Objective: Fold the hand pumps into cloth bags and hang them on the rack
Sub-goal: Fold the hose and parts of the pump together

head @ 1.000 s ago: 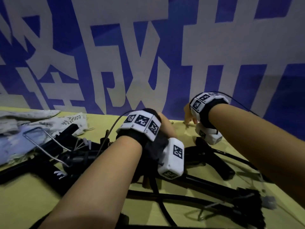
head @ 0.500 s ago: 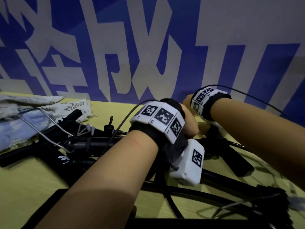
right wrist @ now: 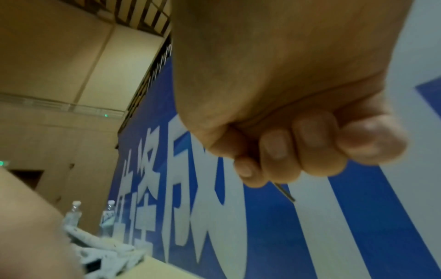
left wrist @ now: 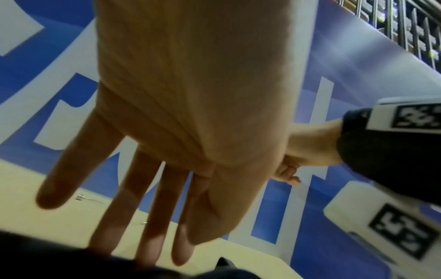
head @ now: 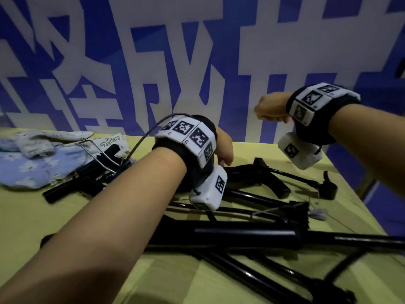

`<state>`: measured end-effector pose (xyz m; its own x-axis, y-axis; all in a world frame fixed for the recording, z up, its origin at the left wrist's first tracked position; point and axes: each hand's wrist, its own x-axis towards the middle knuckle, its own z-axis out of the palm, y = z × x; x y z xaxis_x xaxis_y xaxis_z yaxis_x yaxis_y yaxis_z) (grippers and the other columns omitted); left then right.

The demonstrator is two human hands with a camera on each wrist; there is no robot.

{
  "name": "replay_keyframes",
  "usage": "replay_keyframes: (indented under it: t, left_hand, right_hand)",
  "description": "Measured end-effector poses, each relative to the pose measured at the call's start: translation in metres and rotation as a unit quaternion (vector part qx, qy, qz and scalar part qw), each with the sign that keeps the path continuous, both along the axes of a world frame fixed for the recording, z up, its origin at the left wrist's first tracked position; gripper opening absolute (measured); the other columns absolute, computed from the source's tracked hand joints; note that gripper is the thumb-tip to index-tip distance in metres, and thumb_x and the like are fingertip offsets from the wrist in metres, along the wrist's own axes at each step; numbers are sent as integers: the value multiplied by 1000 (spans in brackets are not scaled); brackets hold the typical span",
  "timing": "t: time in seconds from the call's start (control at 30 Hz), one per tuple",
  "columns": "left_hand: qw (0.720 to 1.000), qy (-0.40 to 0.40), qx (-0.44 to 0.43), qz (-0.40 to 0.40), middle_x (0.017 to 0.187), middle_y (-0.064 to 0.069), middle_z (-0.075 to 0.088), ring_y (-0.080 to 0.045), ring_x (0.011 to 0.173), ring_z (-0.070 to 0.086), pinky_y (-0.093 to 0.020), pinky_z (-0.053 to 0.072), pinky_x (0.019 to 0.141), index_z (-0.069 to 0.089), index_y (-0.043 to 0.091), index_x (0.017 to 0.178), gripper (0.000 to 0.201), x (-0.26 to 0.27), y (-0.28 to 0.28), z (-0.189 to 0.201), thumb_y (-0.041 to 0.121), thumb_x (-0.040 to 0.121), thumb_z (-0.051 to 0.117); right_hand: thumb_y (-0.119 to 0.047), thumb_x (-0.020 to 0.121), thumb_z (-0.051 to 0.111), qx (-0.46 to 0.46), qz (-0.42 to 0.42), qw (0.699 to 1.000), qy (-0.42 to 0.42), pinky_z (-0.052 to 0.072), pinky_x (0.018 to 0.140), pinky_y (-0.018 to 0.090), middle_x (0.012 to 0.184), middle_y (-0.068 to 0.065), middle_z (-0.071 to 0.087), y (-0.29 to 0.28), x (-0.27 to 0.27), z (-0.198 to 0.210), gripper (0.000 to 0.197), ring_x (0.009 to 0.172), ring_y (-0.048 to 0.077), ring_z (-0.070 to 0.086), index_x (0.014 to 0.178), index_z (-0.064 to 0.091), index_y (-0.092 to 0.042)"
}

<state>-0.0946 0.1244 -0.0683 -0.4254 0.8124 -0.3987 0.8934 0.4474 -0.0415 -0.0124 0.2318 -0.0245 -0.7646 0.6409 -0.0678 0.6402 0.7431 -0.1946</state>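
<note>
Hand pumps (head: 241,233) — several black ones, tangled together with their hoses — lie in a heap across the yellow table (head: 32,227), from its middle out toward the right edge. Cloth bags (head: 39,165) lie crumpled at the far left of the table, one pale blue with white flowers, one cream with a leaf print; a pump's wire foot stand and black handle rest on top of them, and whether anything is inside the bags cannot be told.

The left hand (head: 223,148) hovers low over the far side of the heap. In the left wrist view its fingers (left wrist: 152,217) are straight and spread, pointing down toward the pumps and holding nothing.

The right hand (head: 270,108) is raised above the table, well apart from the pumps, in front of a blue wall banner (head: 175,62) with large white characters. Its fingers (right wrist: 276,151) are curled into a fist around a thin metal pin (right wrist: 285,193), whose tip pokes out below the fist.

Both wrists wear black bands with white marker blocks — two water bottles (right wrist: 74,215) stand far off beyond the bags.
</note>
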Motion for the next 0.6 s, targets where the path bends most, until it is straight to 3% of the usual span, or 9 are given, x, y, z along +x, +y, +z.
replay_keyframes:
  t: [0.03,0.13,0.17,0.23,0.37,0.43,0.47,0.53,0.6]
  left_hand:
    - [1000,10,7,-8,125,-5,61,-18,95,56,-20,48,61,58,9,124,33,8,-4,1,21,96,47]
    - [995,14,81,-62,128,-6,58,-22,113,54,-29,45,88,59,10,125,33,37,-6,3,13,94,47]
    - [992,9,99,-73,128,-5,58,-21,116,54,-28,42,91,60,10,124,33,48,-2,5,12,94,47]
    - [989,5,114,-90,124,-5,61,-21,111,55,-26,42,88,61,10,122,32,66,7,7,12,94,47]
    - [993,14,38,-111,96,-1,63,-13,71,56,-20,44,69,67,10,112,27,109,34,1,21,92,52]
    - [994,6,-6,-109,85,4,65,-5,54,55,-14,44,55,70,15,99,25,126,43,-4,30,94,51]
    - [994,-2,-15,-112,78,6,65,-5,53,56,-16,45,53,70,18,89,27,132,50,-7,37,94,50]
    - [992,21,-59,-113,71,7,69,-12,65,63,-23,52,70,71,23,73,41,141,63,-15,57,86,52]
    - [990,44,-67,-119,74,5,74,-19,79,68,-37,52,85,73,26,81,56,139,97,-39,76,67,52]
  right_hand:
    - [-10,90,40,-21,2,1000,22,27,49,23,56,6,38,-7,13,3,29,48,17,30,61,40,-10]
    - [-12,91,37,-71,-18,996,60,25,49,23,55,6,37,-16,50,3,31,48,16,28,60,38,-13]
    - [-11,92,37,-82,-32,994,71,25,49,24,55,6,37,-16,65,2,32,48,16,28,60,38,-13]
    - [-10,93,38,-114,-72,985,109,25,48,23,55,7,37,-14,92,0,33,47,17,28,60,39,-12]
    - [-9,92,42,-216,-165,926,262,22,40,16,36,1,35,-8,154,-16,33,30,13,28,59,42,-12]
    - [-11,93,40,-266,-192,895,303,20,37,12,31,-4,32,-10,172,-32,32,28,11,24,61,44,-12]
    - [-13,93,39,-284,-202,884,312,19,37,13,32,-5,32,-11,179,-40,32,30,11,24,62,47,-12]
    - [-15,95,37,-312,-217,868,320,18,37,14,39,-3,33,-14,188,-50,32,34,12,24,66,50,-12]
    - [-15,95,37,-316,-234,853,342,18,40,16,49,0,32,-16,197,-56,31,39,14,24,68,51,-11]
